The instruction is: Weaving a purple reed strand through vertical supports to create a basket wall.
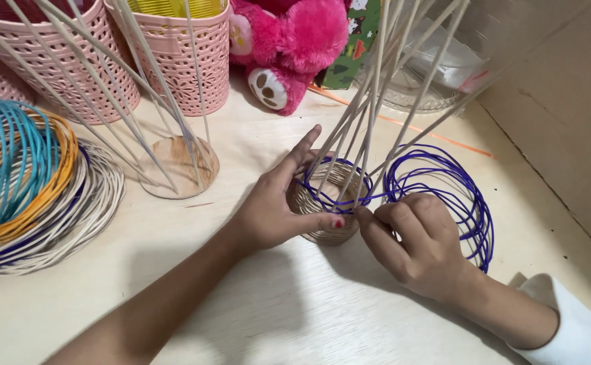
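A small woven basket (325, 186) of pale reed stands at the table's middle, with several thin upright stakes (376, 88) rising from its rim. My left hand (275, 203) cups its left side, thumb pressed on the front wall. My right hand (413, 240) pinches a purple reed strand (376, 199) right beside the basket's rim. That strand runs around the top of the weave and trails into a loose purple coil (468, 196) lying on the table behind my right hand.
A round wooden base (180, 169) with upright stakes stands to the left. Coils of teal, orange and white reed (32, 189) lie at far left. Two pink lattice baskets (174, 54), a pink plush toy (295, 40) and a clear container (437, 74) line the back. A cardboard wall (565, 101) rises on the right.
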